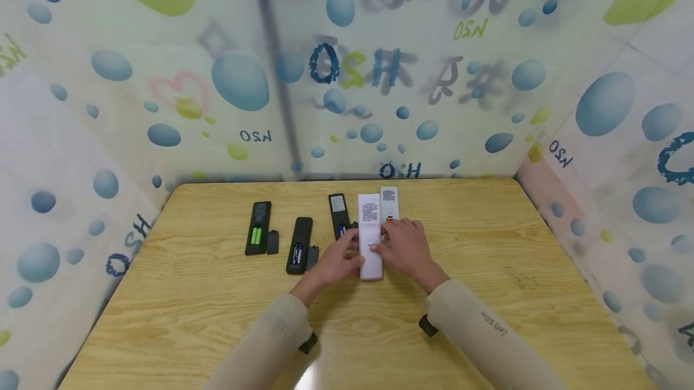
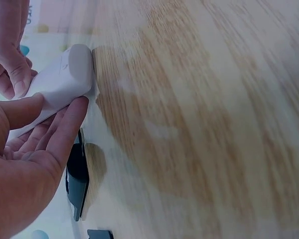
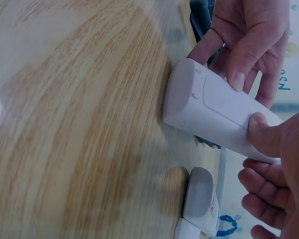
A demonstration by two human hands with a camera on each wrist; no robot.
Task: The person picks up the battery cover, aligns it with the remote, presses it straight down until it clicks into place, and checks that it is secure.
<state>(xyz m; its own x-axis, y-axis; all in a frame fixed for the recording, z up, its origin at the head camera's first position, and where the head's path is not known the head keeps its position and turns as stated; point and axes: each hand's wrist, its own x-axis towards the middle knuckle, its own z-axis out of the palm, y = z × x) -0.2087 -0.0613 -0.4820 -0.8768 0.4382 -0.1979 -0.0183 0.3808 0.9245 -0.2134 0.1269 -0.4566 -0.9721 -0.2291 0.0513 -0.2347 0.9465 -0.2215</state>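
A white remote control (image 1: 371, 268), back side up with a printed label, is held between both hands over the table. My left hand (image 1: 337, 261) grips its left edge, thumb on the back and fingers beneath, as the left wrist view shows. From the other side my right hand (image 1: 410, 249) holds it, with the thumb (image 3: 263, 133) pressed on the back near the battery cover (image 3: 224, 102). That cover sits in place on the remote. Close behind lie a black remote (image 1: 338, 204), its battery bay uncovered, and a second white remote (image 1: 389, 197), partly hidden by my right hand.
To the left lie a black remote (image 1: 260, 214) with green batteries showing and another black remote (image 1: 300, 232) with its bay exposed. Loose black covers (image 1: 273, 243) lie beside them. A small white piece (image 3: 186, 230) lies by the second white remote. A patterned wall (image 1: 347, 155) borders the wooden table (image 1: 488, 317).
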